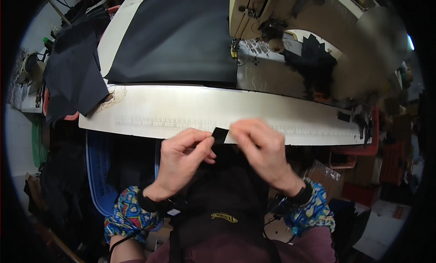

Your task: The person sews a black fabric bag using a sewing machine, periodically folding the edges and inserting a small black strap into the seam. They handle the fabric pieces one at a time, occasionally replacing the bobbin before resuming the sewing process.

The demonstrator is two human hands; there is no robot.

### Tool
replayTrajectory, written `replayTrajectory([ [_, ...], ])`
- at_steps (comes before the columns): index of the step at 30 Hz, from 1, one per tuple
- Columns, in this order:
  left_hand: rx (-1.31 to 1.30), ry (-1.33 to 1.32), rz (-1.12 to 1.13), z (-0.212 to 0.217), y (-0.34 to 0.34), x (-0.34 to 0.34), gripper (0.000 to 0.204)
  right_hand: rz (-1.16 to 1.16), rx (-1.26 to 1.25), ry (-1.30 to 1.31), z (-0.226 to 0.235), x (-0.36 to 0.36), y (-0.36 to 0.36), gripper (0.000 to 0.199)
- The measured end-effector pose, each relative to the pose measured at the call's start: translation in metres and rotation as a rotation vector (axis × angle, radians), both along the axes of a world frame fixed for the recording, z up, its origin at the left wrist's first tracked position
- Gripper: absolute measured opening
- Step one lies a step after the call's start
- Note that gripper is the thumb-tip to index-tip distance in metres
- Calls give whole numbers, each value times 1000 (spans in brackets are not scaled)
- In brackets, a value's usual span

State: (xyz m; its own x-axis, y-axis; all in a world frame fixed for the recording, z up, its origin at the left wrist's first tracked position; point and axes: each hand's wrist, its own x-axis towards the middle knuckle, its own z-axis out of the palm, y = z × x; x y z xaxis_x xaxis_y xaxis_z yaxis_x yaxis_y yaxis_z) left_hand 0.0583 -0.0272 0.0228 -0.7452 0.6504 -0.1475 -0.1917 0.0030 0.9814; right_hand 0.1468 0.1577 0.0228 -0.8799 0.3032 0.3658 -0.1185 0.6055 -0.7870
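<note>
Left hand [185, 156] pinches a small black rectangular fabric-like piece [220, 135]. Right hand [261, 147], fingers curled, is beside it; grip undetermined.

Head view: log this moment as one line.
left hand: pinching small black rectangular piece | right hand: by its right edge, contact unclear | beyond: white ruler-marked tabletop, beige sewing machine

The white bench [181, 101] is brightly lit, its long edges bowed by the fisheye; below, shadows deepen toward the black rim. A soft sheen crosses the black sheet [175, 42]. The right grip [262, 149] and sewing machine pillar [374, 45] look blurred.
</note>
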Motion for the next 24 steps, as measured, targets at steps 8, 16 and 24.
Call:
replayTrajectory([
  [8, -136, 894, -162, 4, 28, -70, 11, 3, 529, 88, -17, -81, 68, 13],
  [16, -247, 1785, -285, -1, 86, -138, 26, -125, 146, -1, -20, -92, 79, 18],
  [24, -244, 1543, -270, -14, 85, -130, 25, 17, 778, 20, -23, -72, 66, 32],
])
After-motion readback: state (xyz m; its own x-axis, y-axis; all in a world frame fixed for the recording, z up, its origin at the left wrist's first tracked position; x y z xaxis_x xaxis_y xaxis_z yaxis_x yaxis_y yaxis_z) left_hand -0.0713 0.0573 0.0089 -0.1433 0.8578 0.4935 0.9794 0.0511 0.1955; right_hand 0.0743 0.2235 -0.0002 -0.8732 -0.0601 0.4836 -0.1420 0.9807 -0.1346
